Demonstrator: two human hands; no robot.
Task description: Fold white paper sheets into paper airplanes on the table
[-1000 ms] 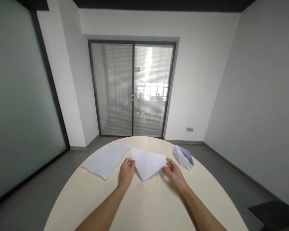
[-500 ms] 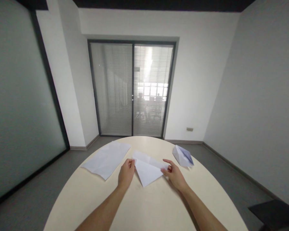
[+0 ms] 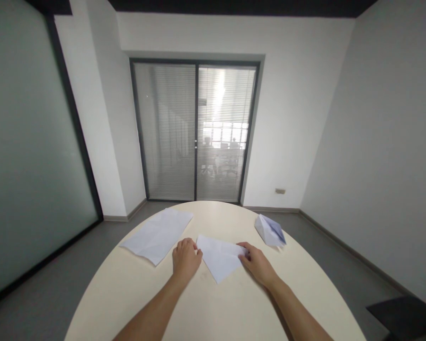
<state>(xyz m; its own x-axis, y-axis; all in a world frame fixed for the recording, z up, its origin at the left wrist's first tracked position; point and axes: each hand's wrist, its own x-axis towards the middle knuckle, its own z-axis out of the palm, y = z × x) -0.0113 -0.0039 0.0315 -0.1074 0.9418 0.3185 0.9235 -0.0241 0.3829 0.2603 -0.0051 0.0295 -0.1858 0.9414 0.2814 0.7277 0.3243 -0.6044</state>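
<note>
Pinching the folded paper [image 3: 219,260] with our right hand [image 3: 258,265], we curl our left hand [image 3: 186,258] loosely opposite, grip unclear; between them, a fold looks made, but what remains we cannot tell.

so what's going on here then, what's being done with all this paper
A person is handling a folded piece of white paper on a cream table, its point toward them. The right hand holds its right corner; the left hand is at the left corner, though its grip is unclear. A larger white sheet lies to the left, and a folded paper shape with a bluish-purple face sits at the right.
</note>
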